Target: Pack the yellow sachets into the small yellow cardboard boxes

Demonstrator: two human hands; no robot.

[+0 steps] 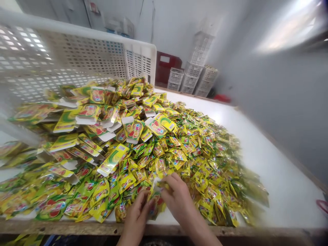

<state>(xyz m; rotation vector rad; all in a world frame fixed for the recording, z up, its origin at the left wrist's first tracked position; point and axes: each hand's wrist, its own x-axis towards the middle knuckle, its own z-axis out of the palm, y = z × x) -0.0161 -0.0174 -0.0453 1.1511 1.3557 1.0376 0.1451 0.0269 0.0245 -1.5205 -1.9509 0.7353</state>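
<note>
Near the table's front edge, my left hand [138, 213] is closed around the lower left side of a small printed box [155, 196], whose white flap shows at its top. My right hand [176, 193] is at the box's upper right, its fingers bent together at the opening; a small yellow piece, partly hidden, is between them. Around both hands lie many yellow and green sachets [179, 155]. Behind them, to the left, flattened and open yellow-green boxes [114, 160] are heaped on the sachets.
A large white perforated crate [84, 56] lies tipped at the left, with boxes spilling from it. The white table [276, 177] has a wooden front edge. Stacked crates [191, 78] and a red object [166, 66] stand beyond.
</note>
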